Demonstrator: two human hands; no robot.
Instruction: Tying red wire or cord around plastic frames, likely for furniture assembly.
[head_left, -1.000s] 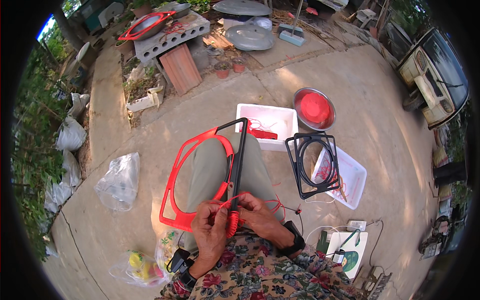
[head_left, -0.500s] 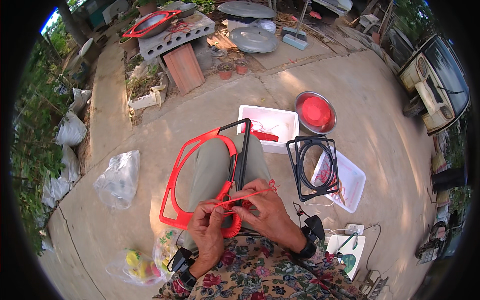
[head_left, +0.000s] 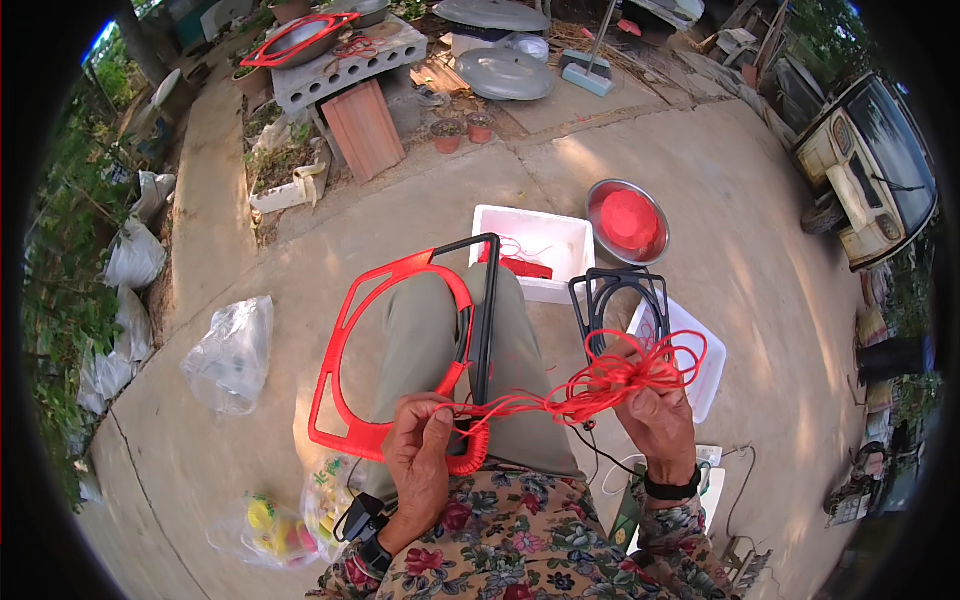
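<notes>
A red plastic frame [head_left: 360,330] with a round opening lies across my lap, with a black frame [head_left: 487,320] edge-on beside it. My left hand [head_left: 420,460] pinches the red frame's lower edge, where red cord is wound around it. My right hand [head_left: 655,415] is drawn out to the right and grips a tangled bundle of red cord [head_left: 625,370]. Taut strands run from the bundle back to the frame.
Another black frame [head_left: 620,300] leans on a white tray [head_left: 700,350]. A white foam box [head_left: 535,250] and a metal bowl with red contents [head_left: 628,220] stand ahead. Plastic bags [head_left: 232,350] lie left. Concrete blocks [head_left: 345,65], lids and a parked vehicle [head_left: 865,160] lie farther off.
My right hand has pulled away from the frame to the right, drawing out the red cord. The left hand stays on the frame's edge.
</notes>
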